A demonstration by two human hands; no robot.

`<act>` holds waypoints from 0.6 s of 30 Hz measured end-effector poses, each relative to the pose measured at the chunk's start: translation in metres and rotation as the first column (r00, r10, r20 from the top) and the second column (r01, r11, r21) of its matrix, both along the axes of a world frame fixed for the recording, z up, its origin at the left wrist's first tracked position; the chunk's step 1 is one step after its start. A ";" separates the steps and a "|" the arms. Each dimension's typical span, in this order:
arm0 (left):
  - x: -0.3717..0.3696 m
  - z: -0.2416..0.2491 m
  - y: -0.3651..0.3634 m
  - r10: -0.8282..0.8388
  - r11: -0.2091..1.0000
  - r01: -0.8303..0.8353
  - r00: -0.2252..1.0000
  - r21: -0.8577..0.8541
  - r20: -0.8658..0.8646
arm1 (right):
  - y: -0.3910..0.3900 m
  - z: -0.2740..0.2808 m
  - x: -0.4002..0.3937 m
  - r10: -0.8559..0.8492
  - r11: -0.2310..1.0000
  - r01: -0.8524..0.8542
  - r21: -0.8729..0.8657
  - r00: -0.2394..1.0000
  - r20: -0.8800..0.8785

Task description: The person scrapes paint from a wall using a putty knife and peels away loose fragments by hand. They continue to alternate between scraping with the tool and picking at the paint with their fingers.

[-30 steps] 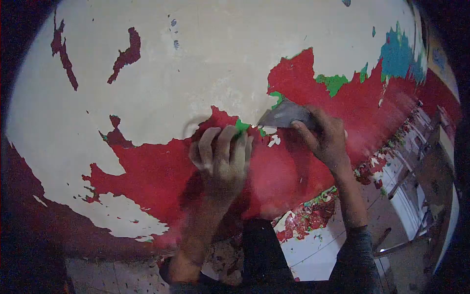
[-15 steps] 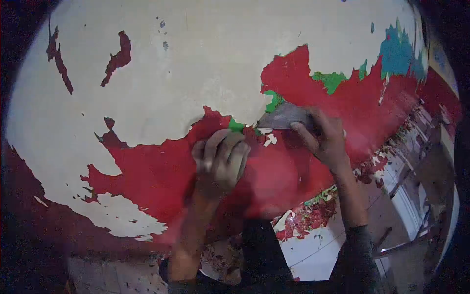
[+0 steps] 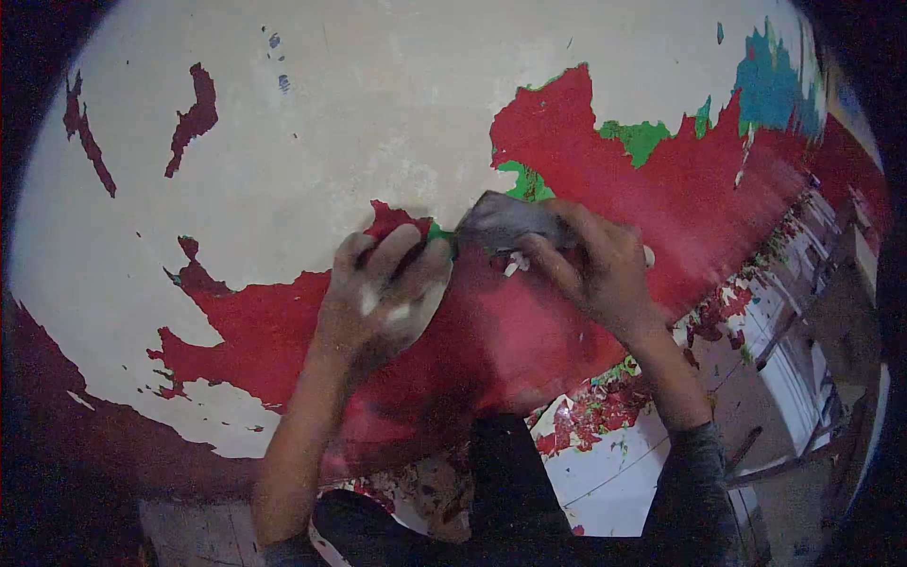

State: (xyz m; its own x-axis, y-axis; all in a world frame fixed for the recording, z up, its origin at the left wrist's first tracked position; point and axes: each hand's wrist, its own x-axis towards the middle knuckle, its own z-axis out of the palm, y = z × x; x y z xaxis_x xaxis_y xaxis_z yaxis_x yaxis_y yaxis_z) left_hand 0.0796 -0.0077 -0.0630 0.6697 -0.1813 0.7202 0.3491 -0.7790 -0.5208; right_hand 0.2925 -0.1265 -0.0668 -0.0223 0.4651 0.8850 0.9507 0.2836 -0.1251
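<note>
A flat grey scraper blade is gripped in my right hand, with the thumb on its near face. Its tip lies against the torn boundary between the cream paint layer and the red layer on the wall. To the left, my left hand rests on the red patch with bent fingers set apart, near a small green strip. Its fingertips meet the surface, and nothing shows in it. Below the scraper a small white flake clings to the red surface.
Green and teal patches show at the upper right. Red, green and white paint chips litter the floor at the wall's foot. A dark shoe and dark trouser legs are below.
Both hands have moved left along the torn edge, the scraper with the right one. The left hand's fingers have spread a little. The view has shifted slightly.
</note>
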 end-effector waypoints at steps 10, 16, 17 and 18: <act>-0.016 0.017 -0.001 0.060 0.986 0.010 0.914 0.169 -0.402 | -0.021 -0.022 0.015 -0.066 0.998 0.062 -0.023 0.972 -0.225; -0.010 0.048 -0.017 0.051 0.984 0.053 0.826 0.168 -0.562 | -0.033 -0.025 0.018 -0.033 0.998 0.015 -0.067 0.960 -0.277; -0.006 0.045 -0.013 0.017 0.974 0.106 0.844 0.199 -0.536 | -0.033 -0.025 0.016 -0.041 0.996 0.015 -0.089 0.954 -0.296; -0.003 0.043 -0.010 -0.018 0.960 0.157 0.860 0.231 -0.509 | -0.034 -0.023 0.014 -0.049 0.994 0.015 -0.112 0.948 -0.313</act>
State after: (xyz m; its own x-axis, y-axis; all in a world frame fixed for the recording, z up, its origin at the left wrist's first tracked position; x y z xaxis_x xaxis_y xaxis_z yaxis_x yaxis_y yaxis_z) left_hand 0.0762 -0.0182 -0.0199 0.8968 -0.3871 0.2141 -0.0746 -0.6093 -0.7894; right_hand 0.3067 -0.1602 -0.0901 0.2657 0.5528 0.7898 0.8663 0.2226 -0.4472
